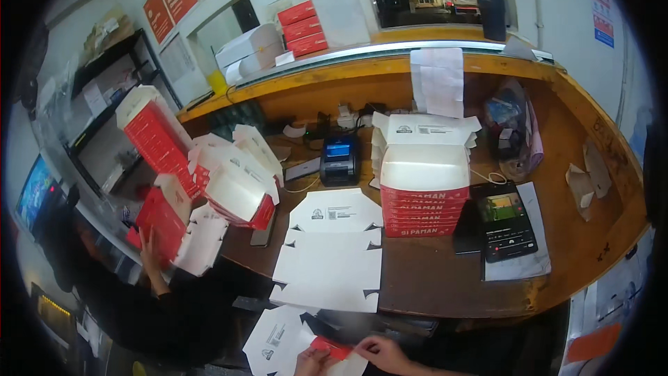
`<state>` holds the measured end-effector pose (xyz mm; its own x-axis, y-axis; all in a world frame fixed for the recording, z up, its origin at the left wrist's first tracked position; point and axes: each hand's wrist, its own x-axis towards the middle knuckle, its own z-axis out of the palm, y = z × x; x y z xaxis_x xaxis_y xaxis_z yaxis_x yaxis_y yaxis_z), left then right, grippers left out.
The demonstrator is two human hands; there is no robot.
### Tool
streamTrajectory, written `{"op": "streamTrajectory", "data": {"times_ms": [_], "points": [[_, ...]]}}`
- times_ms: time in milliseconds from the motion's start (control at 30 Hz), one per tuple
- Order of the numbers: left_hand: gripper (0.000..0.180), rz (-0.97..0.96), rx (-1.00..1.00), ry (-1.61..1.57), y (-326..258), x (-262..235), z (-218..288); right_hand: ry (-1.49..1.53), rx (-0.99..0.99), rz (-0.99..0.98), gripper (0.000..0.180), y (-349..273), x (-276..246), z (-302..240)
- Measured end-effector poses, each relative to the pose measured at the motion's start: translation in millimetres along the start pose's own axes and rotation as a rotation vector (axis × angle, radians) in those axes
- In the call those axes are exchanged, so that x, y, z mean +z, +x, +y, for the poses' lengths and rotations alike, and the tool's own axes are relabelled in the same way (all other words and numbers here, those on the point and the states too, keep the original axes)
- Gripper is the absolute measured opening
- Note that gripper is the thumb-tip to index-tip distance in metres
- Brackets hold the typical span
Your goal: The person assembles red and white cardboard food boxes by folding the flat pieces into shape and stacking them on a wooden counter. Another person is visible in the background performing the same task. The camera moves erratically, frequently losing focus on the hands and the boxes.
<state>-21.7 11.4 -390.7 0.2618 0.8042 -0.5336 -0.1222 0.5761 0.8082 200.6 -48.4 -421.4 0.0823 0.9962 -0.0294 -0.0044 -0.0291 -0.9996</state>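
Hands at the bottom edge of the frame, both cut off at the wrist or below. The left hand [311,362] and the right hand [381,352] met over a flat white carton blank with a red panel [330,348], fingers of each pinching the red part from opposite sides; how firmly they closed could not be made out, the area being small and blurred. More of the unfolded blank [278,340] spread to the lower left, partly hidden below the tabletop edge.

Above the hands, on the brown tabletop [431,275], lay a pile of flat white blanks [332,254], well apart from the hands. To its right stood a stack of folded red-and-white boxes [423,191], and right of that a dark tablet with a lit screen [506,225] resting on a sheet of paper. A small card terminal [339,159] stood behind the blanks, cables around it hard to trace.

At the left of the frame, a heap of folded boxes [233,181] leaned untidily; another person's hand [149,254] touched a red box [161,223] at its lower edge, the person's body lost in shadow. A plastic bag [511,129] sat at upper right, contents unclear.
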Motion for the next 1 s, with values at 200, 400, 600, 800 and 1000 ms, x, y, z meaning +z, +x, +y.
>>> {"op": "streamTrajectory", "data": {"times_ms": [200, 400, 600, 800, 1000], "points": [[0.019, -0.049, 0.130, 0.450, -31.3, 69.4, 24.6, -0.275, -0.073, 0.014, 0.017, -3.4, 5.8, -5.2], [0.027, -0.476, 0.050, 0.486, -34.0, 94.5, 53.8, -0.008, -0.003, 0.180, 0.016, 15.9, 13.1, 87.9], [0.084, -1.293, 0.427, 1.189, -17.8, 45.8, 109.5, 0.559, 0.653, 0.181, 0.048, 46.1, -50.1, 95.6], [0.026, -0.641, 0.214, 1.205, 56.3, 21.9, 71.6, -0.246, -0.111, 0.257, 0.037, 30.6, -43.7, 46.4], [0.033, -0.172, -0.313, 0.716, 102.3, 17.6, 38.7, -0.788, -0.248, 0.186, 0.028, 4.2, -62.1, -36.1]]}}
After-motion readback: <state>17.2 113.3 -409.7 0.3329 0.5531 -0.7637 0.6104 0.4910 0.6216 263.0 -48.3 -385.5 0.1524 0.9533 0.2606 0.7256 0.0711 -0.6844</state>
